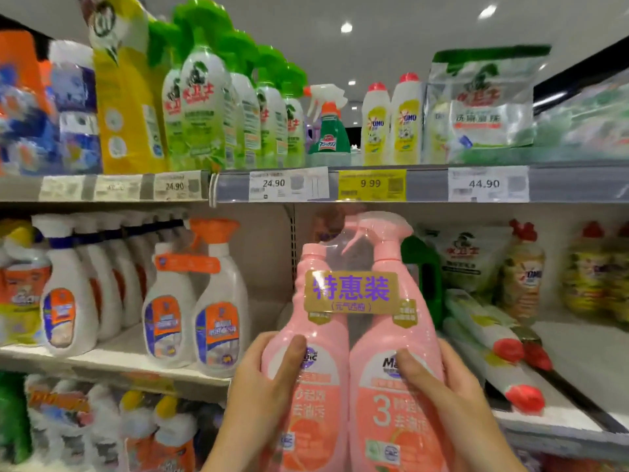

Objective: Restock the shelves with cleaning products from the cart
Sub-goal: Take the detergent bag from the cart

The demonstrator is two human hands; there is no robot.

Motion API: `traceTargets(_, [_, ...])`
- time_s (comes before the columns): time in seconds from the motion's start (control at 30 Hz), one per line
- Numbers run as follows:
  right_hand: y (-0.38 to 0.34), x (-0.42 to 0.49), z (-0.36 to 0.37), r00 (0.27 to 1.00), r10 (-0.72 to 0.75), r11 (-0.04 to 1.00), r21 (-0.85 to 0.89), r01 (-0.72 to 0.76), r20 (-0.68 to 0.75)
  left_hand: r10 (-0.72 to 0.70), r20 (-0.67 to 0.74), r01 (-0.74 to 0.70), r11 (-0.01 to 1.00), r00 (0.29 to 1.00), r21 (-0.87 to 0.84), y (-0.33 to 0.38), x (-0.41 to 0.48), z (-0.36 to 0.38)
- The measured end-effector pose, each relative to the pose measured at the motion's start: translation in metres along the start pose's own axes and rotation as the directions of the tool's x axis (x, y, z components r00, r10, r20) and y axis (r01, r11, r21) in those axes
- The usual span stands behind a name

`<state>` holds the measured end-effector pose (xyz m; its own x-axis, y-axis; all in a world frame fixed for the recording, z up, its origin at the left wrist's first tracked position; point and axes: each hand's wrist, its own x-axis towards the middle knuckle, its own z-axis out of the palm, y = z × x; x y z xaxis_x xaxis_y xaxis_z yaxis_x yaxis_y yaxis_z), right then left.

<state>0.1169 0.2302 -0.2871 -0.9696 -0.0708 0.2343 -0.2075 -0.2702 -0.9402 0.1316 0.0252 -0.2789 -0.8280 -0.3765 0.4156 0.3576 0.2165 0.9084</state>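
Observation:
I hold a pink twin pack of cleaner bottles point(354, 321) upright in front of the middle shelf point(136, 361). The pack joins a refill bottle and a spray-trigger bottle under a gold label with purple characters. My left hand point(262, 386) grips its left side, thumb across the front. My right hand point(452, 400) grips its right side, thumb on the front. The pack's top reaches just under the upper shelf's price rail point(425, 183). Behind it a gap in the middle shelf shows bare back panel.
White and orange spray bottles point(190, 301) stand left of the gap. A dark green bottle point(422, 267), refill pouches and lying white bottles with red caps point(493, 349) fill the right. Green-topped sprays point(211, 107) and yellow bottles line the top shelf.

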Motion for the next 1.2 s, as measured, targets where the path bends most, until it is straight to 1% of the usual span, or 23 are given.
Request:
traceTargets(0.1, [0.002,0.044,0.014,1.0,-0.011,1.0,-0.003,0.011,-0.021,0.027,0.023,-0.028,1.0,0.999,0.006,-0.014,0.052,0.005])
traceTargets(0.2, [0.007,0.082,0.017,0.997,-0.022,1.0,0.016,0.023,-0.073,0.052,0.062,-0.054,0.998,0.997,0.03,-0.028,0.094,0.014])
traceTargets(0.37, [0.026,0.125,0.015,0.992,-0.054,0.998,-0.031,0.05,-0.117,0.001,0.114,-0.022,0.982,0.993,0.186,-0.048,0.14,0.029])
traceTargets(0.43, [0.035,0.135,0.013,0.99,-0.066,0.995,-0.086,0.056,-0.121,-0.01,0.14,-0.031,0.956,0.99,0.292,-0.056,0.151,0.034])
traceTargets(0.47, [0.037,0.139,0.012,0.991,-0.071,0.99,-0.133,0.055,-0.115,-0.006,0.134,-0.038,0.945,0.991,0.325,-0.061,0.154,0.035])
traceTargets(0.53, [0.039,0.146,0.011,0.996,-0.058,0.97,-0.24,0.04,-0.068,-0.007,0.123,-0.033,0.946,0.992,0.322,-0.067,0.155,0.034])
traceTargets(0.63, [0.042,0.153,0.012,1.0,0.001,0.937,-0.349,0.005,0.017,0.032,0.125,-0.072,0.94,0.992,0.334,-0.066,0.15,0.031])
traceTargets(0.73, [0.045,0.157,0.014,0.995,0.075,0.904,-0.427,-0.037,0.072,0.042,0.206,-0.123,0.909,0.978,0.397,-0.058,0.147,0.027])
traceTargets(0.8, [0.047,0.159,0.012,0.995,0.075,0.828,-0.561,-0.026,0.065,0.047,0.243,-0.162,0.863,0.969,0.479,-0.055,0.144,0.024])
traceTargets(0.83, [0.045,0.159,0.012,0.998,0.048,0.77,-0.638,-0.007,0.047,0.056,0.261,-0.194,0.818,0.964,0.542,-0.053,0.142,0.024])
traceTargets(0.87, [0.042,0.16,0.013,0.999,0.029,0.693,-0.721,0.005,0.034,0.049,0.298,-0.232,0.749,0.953,0.621,-0.052,0.143,0.024])
traceTargets(0.9, [0.039,0.16,0.014,0.999,0.027,0.615,-0.788,0.0,0.021,-0.003,0.336,-0.249,0.664,0.942,0.705,-0.051,0.144,0.026])
traceTargets(0.93, [0.037,0.161,0.015,0.999,0.031,0.569,-0.822,-0.008,0.012,-0.063,0.355,-0.261,0.562,0.933,0.785,-0.048,0.145,0.028])
traceTargets(0.97, [0.036,0.162,0.017,0.999,0.04,0.548,-0.837,-0.011,0.012,-0.106,0.34,-0.253,0.473,0.935,0.844,-0.048,0.149,0.031])
traceTargets(1.0, [0.037,0.163,0.019,0.999,0.039,0.528,-0.849,-0.006,0.017,-0.099,0.309,-0.244,0.411,0.946,0.879,-0.051,0.155,0.033])
traceTargets(1.03, [0.037,0.164,0.021,0.999,0.032,0.507,-0.862,-0.003,0.016,-0.069,0.292,-0.247,0.372,0.954,0.895,-0.055,0.16,0.036])
traceTargets(1.13, [0.04,0.169,0.024,1.0,0.0,0.482,-0.876,-0.011,-0.012,-0.016,0.294,-0.271,0.338,0.956,0.901,-0.068,0.174,0.043])
traceTargets(1.2, [0.041,0.173,0.025,1.0,-0.004,0.475,-0.88,-0.016,-0.02,0.016,0.285,-0.27,0.379,0.958,0.885,-0.076,0.181,0.047])
